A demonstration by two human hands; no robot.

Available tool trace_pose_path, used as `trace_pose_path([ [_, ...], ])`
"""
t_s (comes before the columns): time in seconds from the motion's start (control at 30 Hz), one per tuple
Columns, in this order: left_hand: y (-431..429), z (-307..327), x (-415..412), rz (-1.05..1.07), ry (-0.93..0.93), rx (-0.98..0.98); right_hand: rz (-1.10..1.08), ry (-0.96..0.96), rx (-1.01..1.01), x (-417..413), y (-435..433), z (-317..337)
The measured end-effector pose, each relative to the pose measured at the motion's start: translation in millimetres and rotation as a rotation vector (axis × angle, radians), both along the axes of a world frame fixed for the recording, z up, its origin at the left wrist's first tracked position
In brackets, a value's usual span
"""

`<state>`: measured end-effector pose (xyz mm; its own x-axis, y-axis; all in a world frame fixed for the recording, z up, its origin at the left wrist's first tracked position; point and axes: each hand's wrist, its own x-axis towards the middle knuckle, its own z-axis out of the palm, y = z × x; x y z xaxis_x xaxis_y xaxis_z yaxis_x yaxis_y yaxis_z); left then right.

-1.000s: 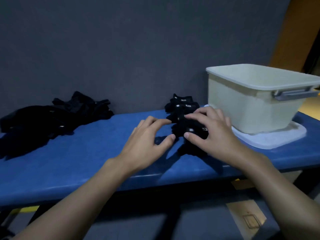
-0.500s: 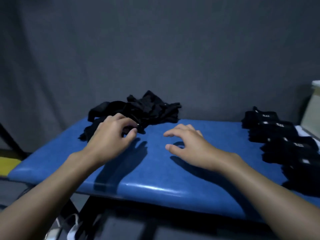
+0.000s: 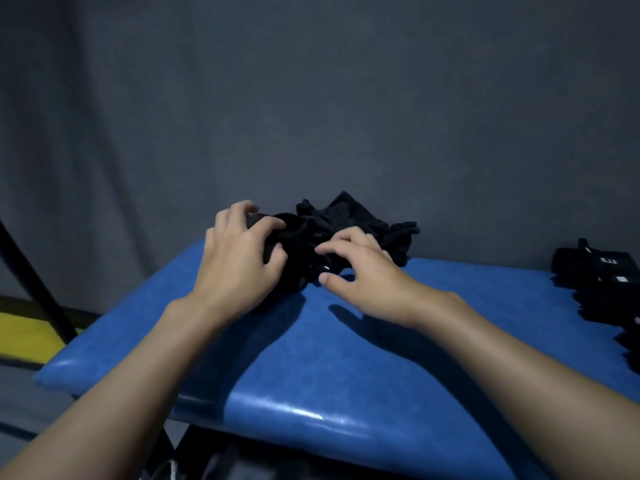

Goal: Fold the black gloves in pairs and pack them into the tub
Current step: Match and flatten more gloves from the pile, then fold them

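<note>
The heap of loose black gloves (image 3: pixel 349 220) lay at twelve o'clock on the blue padded bench (image 3: pixel 346 362), against the grey backdrop (image 3: pixel 311 98). The person's left hand (image 3: pixel 239 261) gripped the heap's nine o'clock side, fingers and thumb curled round a bunch of fabric. The right hand (image 3: pixel 363 275) sat at its five o'clock edge, bent fingertips on the cloth; whether it pinched anything I couldn't tell. Folded pairs (image 3: pixel 599 285) were lined up at three o'clock.
</note>
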<state>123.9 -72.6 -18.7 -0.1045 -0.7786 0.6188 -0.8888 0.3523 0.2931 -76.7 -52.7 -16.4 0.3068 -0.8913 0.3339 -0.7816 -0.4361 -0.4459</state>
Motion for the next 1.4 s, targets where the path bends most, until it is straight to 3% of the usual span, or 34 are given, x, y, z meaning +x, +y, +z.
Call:
trace_pose_path([
  [0.2, -5.3, 2.5, 7.8, -0.018, -0.056, 0.015, -0.003, -0.032, -0.042, 20.5, -16.4, 5.6],
  [0.73, 29.7, 21.8, 17.0, -0.422, 0.281, -0.277, 0.003, -0.297, -0.324, 32.4, -8.1, 30.6],
  [0.87, 37.4, 26.6, 4.1, -0.419, 0.501, -0.172, 0.057, -0.475, -0.270, 20.9, 11.3, 35.6],
  [1.07, 44.1, 33.0, -22.4, -0.444, 0.630, -0.083, 0.084, -0.753, -0.174, -12.7, 39.0, 40.8],
  [1.2, 51.1, 30.8, -48.6, -0.579, 0.706, 0.043, 0.032, -0.761, -0.179, -44.8, 53.0, 32.2],
  [1.4, 45.2, 16.5, -88.3, -0.603, 0.591, 0.080, -0.108, -0.692, -0.211, -93.2, 68.0, 18.9],
])
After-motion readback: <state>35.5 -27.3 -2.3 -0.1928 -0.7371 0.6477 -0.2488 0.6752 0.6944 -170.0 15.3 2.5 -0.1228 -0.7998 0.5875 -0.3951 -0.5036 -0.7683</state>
